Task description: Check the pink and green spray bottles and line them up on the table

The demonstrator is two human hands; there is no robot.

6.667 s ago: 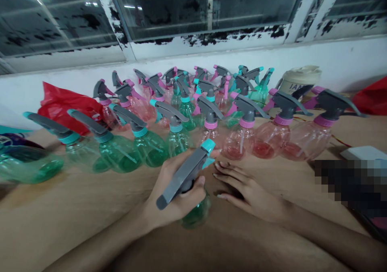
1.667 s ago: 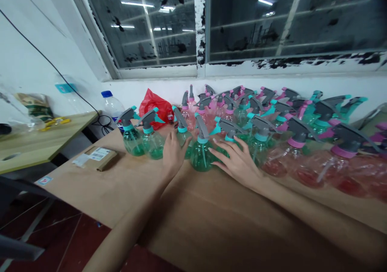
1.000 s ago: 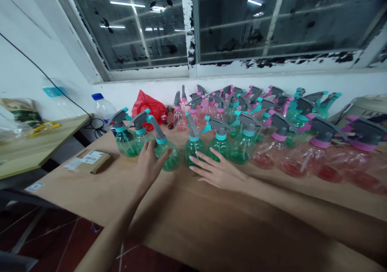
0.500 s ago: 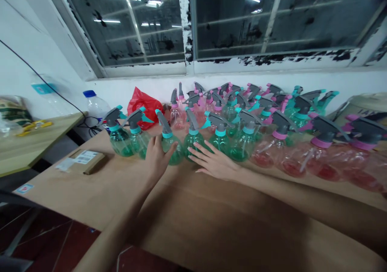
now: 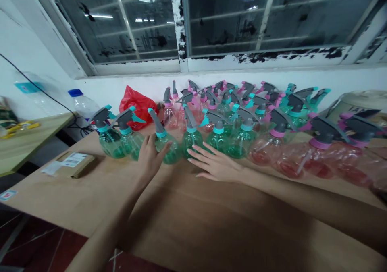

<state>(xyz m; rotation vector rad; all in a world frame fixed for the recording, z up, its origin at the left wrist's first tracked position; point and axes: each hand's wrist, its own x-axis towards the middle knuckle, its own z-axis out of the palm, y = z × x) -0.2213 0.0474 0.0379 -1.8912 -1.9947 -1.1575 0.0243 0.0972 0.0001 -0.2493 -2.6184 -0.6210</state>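
My left hand [image 5: 150, 158] is at the left side of a green spray bottle [image 5: 167, 149] with a grey trigger head and teal collar. Its thumb stretches in front of that bottle, apart from the fingers, whose tips are partly hidden behind. Two more green spray bottles [image 5: 112, 145] stand to its left. My right hand [image 5: 216, 163] has its fingers spread, palm down, in front of another green spray bottle [image 5: 191, 139] and its neighbour [image 5: 218, 138]. Whether its fingertips touch the bottles I cannot tell. Neither hand grips anything.
Pink spray bottles [image 5: 317, 159] continue the front row rightward, with several pink and green ones behind. A red plastic bag [image 5: 137, 104] lies at the back. A flat cardboard package [image 5: 71, 163] rests on the table's left. Farther left are a clear bottle with blue cap [image 5: 81, 102] and another tabletop [image 5: 39, 137].
The view has shifted, so most things appear farther left. The gap between the bottle at my left hand and the one at my right fingertips looks slightly wider. Both hands keep their shape.
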